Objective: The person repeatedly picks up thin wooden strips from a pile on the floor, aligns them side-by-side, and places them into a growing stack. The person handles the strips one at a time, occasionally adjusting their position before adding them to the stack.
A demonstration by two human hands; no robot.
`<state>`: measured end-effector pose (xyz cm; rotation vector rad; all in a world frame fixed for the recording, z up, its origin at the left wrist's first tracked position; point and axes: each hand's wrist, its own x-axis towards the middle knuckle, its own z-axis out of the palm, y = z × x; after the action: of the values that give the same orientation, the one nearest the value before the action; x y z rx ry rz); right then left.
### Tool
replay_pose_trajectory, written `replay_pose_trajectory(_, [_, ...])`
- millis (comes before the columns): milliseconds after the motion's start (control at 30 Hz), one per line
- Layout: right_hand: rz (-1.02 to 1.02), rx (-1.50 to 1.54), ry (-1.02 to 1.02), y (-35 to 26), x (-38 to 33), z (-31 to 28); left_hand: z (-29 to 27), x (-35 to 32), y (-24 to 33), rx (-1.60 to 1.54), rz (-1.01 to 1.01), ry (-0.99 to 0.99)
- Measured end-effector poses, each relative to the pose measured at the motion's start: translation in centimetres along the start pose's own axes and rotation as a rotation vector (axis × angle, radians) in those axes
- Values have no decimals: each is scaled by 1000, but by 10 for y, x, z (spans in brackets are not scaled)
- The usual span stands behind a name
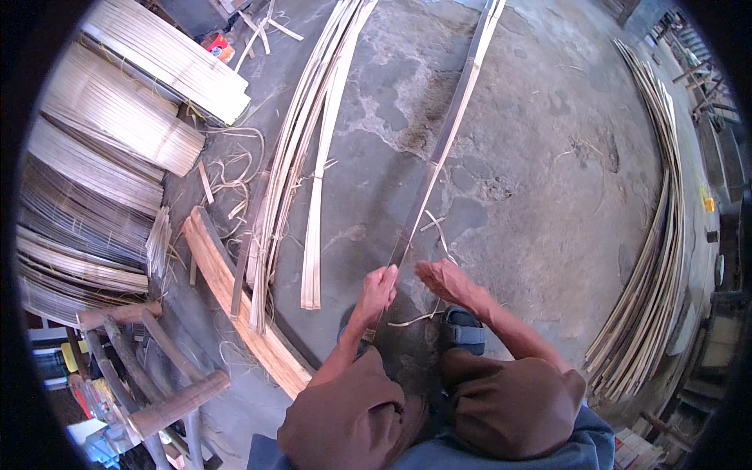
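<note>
A long bamboo strip [446,137] runs from between my knees across the concrete floor to the top of the view. My left hand [377,288] is closed around its near end, just above my left knee. My right hand [443,280] hovers beside the strip on its right, fingers together and flat, holding nothing I can see. A thin curled sliver [413,319] lies on the floor under my hands, near my blue sandal [465,329].
A bundle of split bamboo strips [301,149] lies left of the strip. Stacks of finer slats [110,149] fill the far left. A thick plank [235,298] and a wooden frame [157,376] sit at lower left. Another curved pile of strips [654,235] lies at right.
</note>
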<state>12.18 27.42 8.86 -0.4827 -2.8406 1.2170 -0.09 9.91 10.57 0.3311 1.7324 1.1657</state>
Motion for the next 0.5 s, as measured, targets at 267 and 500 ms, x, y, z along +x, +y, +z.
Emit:
replay_pose_trajectory(267, [119, 371, 210, -7, 29, -42, 4, 9, -1, -168, -73, -93])
replay_pose_trajectory(500, [133, -150, 130, 104, 7, -12, 26, 21, 15, -196, -47, -177])
